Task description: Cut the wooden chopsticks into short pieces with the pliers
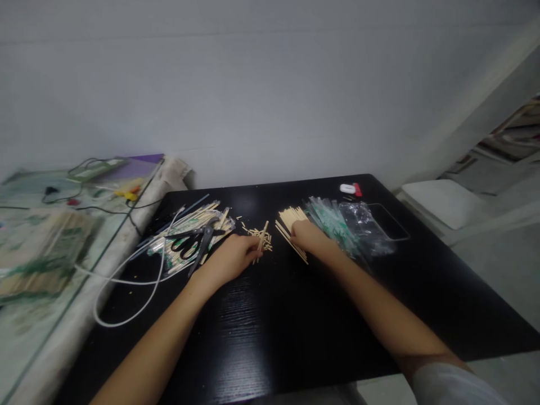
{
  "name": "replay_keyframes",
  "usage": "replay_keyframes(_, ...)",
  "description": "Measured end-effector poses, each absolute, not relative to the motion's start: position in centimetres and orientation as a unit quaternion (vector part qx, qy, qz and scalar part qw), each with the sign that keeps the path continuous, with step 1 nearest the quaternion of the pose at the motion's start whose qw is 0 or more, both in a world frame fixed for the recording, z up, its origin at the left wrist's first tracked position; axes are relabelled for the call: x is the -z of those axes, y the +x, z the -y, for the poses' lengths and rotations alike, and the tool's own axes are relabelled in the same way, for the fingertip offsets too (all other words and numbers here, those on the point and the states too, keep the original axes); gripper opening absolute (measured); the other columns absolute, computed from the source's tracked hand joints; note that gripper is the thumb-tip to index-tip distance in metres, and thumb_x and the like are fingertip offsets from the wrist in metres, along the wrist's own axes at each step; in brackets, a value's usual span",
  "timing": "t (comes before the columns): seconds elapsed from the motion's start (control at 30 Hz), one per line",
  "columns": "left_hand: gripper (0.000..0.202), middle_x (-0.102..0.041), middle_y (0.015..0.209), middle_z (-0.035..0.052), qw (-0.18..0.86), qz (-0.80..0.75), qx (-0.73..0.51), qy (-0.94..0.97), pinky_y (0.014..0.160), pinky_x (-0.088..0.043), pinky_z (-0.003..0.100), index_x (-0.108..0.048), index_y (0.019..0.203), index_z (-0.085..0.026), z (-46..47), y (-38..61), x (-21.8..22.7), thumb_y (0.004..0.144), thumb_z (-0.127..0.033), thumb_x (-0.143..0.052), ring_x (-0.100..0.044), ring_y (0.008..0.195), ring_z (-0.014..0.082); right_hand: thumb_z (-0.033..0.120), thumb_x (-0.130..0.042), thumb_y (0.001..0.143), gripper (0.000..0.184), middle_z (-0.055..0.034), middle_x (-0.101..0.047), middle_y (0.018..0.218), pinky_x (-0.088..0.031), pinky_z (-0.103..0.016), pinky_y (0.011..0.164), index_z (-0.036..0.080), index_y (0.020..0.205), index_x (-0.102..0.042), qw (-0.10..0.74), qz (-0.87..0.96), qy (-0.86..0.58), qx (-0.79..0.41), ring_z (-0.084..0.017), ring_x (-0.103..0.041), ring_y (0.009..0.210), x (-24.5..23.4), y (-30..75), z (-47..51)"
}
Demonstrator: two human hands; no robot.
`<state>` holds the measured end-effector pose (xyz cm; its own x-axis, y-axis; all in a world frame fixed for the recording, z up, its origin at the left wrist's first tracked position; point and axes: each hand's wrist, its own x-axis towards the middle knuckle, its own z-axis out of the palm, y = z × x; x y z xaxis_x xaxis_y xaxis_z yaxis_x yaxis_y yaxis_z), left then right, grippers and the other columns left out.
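My left hand (236,256) is closed in a pinch on a thin wooden chopstick (264,232), which slants up over a scatter of short cut stick pieces (269,242). My right hand (310,235) is closed at the near side of a pile of loose wooden chopsticks (291,216), its fingertips hidden behind the hand. A few chopsticks (297,251) stick out under and left of that hand. Left of my left hand, black-handled scissors (188,243) and a grey hand tool (206,242) lie on wrapped chopsticks (171,256).
Empty plastic wrappers (331,222) with green print lie right of the pile, beside a dark phone-shaped outline (390,222). A white earbud case (347,189) sits at the back. A white cable (122,323) loops at left. A cluttered glass-topped table (42,337) adjoins the black table (270,337).
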<state>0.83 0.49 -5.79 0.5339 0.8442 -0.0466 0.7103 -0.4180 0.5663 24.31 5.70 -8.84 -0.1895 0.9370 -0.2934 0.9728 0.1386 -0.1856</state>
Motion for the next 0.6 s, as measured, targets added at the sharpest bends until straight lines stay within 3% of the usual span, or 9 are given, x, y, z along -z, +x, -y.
replay_keyframes(0.37,0.019,-0.069,0.076,-0.0010,0.261,-0.455,-0.127,0.842,0.066,-0.038,0.026,-0.067,0.086,-0.021,-0.08,1.06,5.00,0.099,-0.027,-0.056,-0.061,0.066,0.0149,0.014,-0.064,0.086,0.022,-0.0189,-0.077,0.098,-0.049,-0.026,0.073,0.010,0.104,-0.077,0.073,-0.746,0.632,0.196,-0.025,-0.073,0.092,9.18,23.95,-5.84)
replay_keyframes(0.6,0.021,-0.070,0.081,0.0018,0.250,-0.460,-0.113,0.844,0.068,-0.038,0.028,-0.065,0.089,-0.021,-0.24,0.81,5.22,0.101,-0.031,-0.051,-0.064,0.074,0.0182,0.010,-0.065,0.081,0.018,-0.0187,-0.077,0.090,-0.048,-0.029,0.069,0.010,0.095,-0.076,0.040,-0.736,0.643,0.207,-0.027,-0.073,0.087,9.07,23.95,-5.57)
